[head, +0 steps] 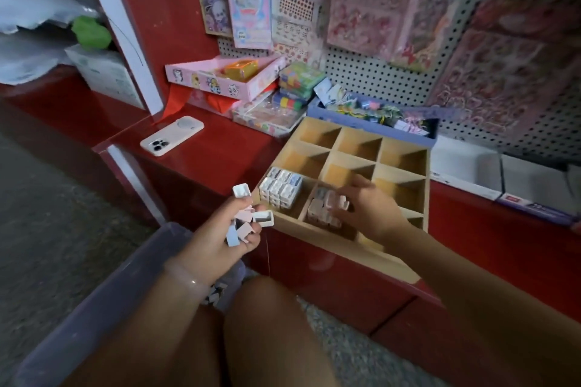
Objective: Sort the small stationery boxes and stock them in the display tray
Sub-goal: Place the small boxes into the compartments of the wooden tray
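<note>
**Stocking in progress at wooden tray**

The left hand (231, 234) grips a loose cluster of small boxes (251, 219), pink and white, held just off the tray's near-left corner. The right hand (364, 209) reaches into the display tray (405, 152), fingers curled on a pink box (336, 202) in the middle front compartment. White boxes (280, 186) fill the compartment to its left. A phone (171, 135) lies on the red counter (213, 160).

Premises: a small stationery shop. Packaged sticker sheets (361, 6) hang on a pegboard wall (377, 72) at upper right; a red display counter (204, 148) below carries boxed goods.
</note>
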Tool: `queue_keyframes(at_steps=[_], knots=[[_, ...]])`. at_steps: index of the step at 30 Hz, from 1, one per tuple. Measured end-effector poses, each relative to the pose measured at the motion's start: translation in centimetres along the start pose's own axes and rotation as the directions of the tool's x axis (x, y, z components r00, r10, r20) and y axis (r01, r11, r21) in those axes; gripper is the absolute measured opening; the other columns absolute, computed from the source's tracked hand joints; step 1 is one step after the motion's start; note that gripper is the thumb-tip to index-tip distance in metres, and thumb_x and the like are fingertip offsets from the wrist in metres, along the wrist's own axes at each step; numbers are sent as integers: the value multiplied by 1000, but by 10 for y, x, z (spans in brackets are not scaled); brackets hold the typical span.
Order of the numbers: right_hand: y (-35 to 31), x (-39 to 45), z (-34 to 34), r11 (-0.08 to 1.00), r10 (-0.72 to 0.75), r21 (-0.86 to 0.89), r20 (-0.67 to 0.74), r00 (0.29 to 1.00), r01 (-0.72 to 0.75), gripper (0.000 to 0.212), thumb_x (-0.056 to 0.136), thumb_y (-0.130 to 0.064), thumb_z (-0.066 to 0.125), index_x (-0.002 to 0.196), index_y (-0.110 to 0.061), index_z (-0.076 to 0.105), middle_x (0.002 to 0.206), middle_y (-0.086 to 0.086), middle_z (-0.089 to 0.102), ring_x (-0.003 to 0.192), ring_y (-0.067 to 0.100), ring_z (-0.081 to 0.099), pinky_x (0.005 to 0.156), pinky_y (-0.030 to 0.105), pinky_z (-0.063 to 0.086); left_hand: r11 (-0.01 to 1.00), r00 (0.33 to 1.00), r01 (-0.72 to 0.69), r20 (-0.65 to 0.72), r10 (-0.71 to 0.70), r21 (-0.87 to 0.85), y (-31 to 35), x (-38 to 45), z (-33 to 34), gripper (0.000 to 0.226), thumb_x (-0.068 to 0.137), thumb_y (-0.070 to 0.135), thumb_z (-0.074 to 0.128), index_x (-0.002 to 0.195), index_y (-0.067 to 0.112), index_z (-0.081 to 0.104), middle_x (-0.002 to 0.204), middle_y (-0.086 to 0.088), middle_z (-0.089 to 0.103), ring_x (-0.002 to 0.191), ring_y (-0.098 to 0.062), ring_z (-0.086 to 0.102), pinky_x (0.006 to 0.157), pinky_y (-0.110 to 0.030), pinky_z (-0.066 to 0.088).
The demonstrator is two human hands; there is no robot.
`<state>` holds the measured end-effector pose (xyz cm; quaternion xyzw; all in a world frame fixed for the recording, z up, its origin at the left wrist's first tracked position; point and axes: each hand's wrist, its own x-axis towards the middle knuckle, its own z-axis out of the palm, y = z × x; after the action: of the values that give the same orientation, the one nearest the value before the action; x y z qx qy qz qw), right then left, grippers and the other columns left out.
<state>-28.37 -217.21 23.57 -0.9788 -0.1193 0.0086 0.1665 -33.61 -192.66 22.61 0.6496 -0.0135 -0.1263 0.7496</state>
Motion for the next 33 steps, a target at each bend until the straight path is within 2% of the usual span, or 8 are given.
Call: queue_keyframes(at_steps=[4,7,11,18,23,27,30,33], knots=[[2,-6,6,982,18,-190,22,1000,-13,44,90,-41,54,127,-18,54,121,4,43,111,22,45,77,32,44,962,988,140,-30,-151,-234,12,15,20,22,95,-2,44,102,15,56,90,1,58,68,-3,48,54,-13,38],[-2,-4,10,972,14,-236,28,1000,-7,41,91,-41,51,123,-16,57,122,5,42,113,22,44,78,33,45,867,962,232,-30,-273,-441,17,19,32,11,92,9,49,98,9,59,79,-3,56,64,-8,43,49,-16,32],[-4,-1,16,966,-9,-257,32,999,17,42,93,-40,50,127,-14,54,124,5,41,112,22,44,81,31,44,887,960,228,-57,-272,-401,17,23,37,16,95,4,43,99,6,59,80,-4,56,65,-9,42,49,-16,33],[-2,-1,14,976,-23,-218,8,1000,24,51,90,-43,54,132,-15,46,124,5,42,112,21,45,83,31,45,856,950,268,-29,-312,-441,17,23,35,29,76,17,58,103,7,59,79,-3,58,62,-8,45,47,-16,36],[-1,1,17,971,-28,-236,13,1000,30,48,91,-42,52,131,-15,47,125,4,42,112,20,44,81,31,46,818,926,317,-29,-376,-481,11,26,40,16,88,16,55,101,9,57,82,-3,55,56,-8,45,44,-15,34],[1,4,19,969,-52,-242,37,998,59,46,92,-41,52,130,-16,48,125,4,41,112,20,44,82,31,47,800,924,337,9,-383,-496,5,22,42,22,75,19,62,95,10,59,82,-4,57,54,-8,45,42,-16,36],[3,4,16,983,-47,-179,32,998,52,47,91,-40,54,132,-18,48,121,5,43,108,21,47,81,33,50,794,924,337,19,-381,-506,5,22,43,27,71,19,65,96,10,59,84,-5,58,56,-9,46,43,-17,37],[-4,7,8,992,-106,60,-48,993,108,40,91,-34,57,128,-19,54,114,4,51,100,21,55,75,22,44,807,923,347,24,-383,-478,5,22,46,24,72,18,66,92,11,57,85,-6,57,56,-10,47,44,-17,37]])
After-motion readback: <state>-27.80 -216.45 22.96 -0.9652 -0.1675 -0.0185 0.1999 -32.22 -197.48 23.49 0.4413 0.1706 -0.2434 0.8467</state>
